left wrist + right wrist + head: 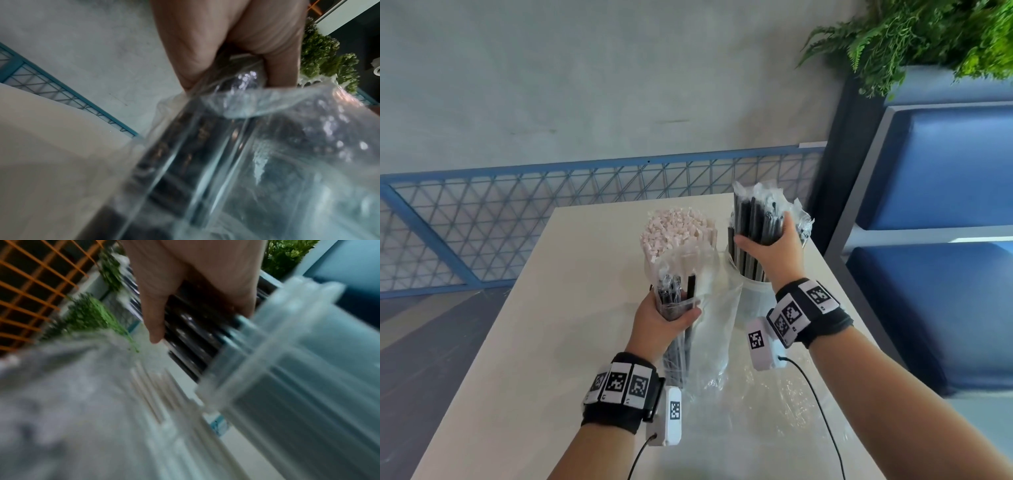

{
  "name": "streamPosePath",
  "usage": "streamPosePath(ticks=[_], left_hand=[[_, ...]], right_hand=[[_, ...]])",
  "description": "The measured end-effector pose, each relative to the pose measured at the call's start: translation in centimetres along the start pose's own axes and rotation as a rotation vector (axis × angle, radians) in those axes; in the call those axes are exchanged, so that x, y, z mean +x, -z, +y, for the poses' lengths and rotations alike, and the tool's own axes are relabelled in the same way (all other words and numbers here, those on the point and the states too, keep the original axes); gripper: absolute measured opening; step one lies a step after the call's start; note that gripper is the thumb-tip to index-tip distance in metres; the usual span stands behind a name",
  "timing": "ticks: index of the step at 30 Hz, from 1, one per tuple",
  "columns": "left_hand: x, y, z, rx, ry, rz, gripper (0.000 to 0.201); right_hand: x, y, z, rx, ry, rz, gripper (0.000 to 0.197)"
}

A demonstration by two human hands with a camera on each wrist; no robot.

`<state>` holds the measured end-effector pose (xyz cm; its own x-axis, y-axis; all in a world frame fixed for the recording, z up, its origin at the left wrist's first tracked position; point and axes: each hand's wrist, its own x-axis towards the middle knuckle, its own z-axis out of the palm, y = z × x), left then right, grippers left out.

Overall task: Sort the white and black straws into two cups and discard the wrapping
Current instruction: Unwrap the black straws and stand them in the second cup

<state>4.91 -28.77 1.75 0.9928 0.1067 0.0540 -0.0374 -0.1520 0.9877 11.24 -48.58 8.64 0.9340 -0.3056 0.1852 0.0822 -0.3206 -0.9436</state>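
My right hand (770, 243) grips a thick bundle of black straws (756, 219) in clear sleeves, their lower ends inside a translucent cup (755, 291) at the table's far right. In the right wrist view the same black straws (191, 331) run under my fingers (154, 318) into the cup (287, 369). My left hand (667, 311) holds a clear plastic bag (709, 329) with a few black straws (676, 298) still in it; that bag (267, 146) fills the left wrist view. Behind it stand the white straws (674, 229), upright; their cup is hidden.
The beige table (551, 342) has a crumpled clear wrapper (763, 411) lying near its front right. A blue mesh railing (517, 212) runs behind the table, and a blue bench (945, 240) with a green plant (928, 34) above it stands at the right.
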Motion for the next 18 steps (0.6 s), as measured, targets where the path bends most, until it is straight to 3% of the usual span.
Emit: streamPosePath(ticks=[4,7,9,11,16,18], left_hand=[[0.1,0.1,-0.2,0.034,-0.024,0.003,0.042],[0.1,0.1,-0.3,0.061,-0.049,0.008,0.044],[0.0,0.1,-0.4,0.075,-0.056,0.008,0.044],[0.0,0.1,-0.3,0.07,-0.048,0.012,0.044],[-0.2,0.2,-0.2,0.029,-0.03,0.003,0.043],[-0.2,0.3,-0.3,0.021,-0.032,0.002,0.043]], right_hand=[[-0.2,0.4,-3.5,0.116,0.425,0.069,0.072],[0.8,-0.1,-4.3,-0.195,0.699,-0.038,0.061],[1.4,-0.7,-3.3,-0.464,0.684,-0.18,0.038],[1.4,-1.2,-1.1,-0.534,0.583,-0.245,0.018],[0.5,-0.9,1.4,-0.544,0.556,-0.163,0.017],[-0.7,-0.5,0.3,-0.519,0.639,-0.011,0.023]])
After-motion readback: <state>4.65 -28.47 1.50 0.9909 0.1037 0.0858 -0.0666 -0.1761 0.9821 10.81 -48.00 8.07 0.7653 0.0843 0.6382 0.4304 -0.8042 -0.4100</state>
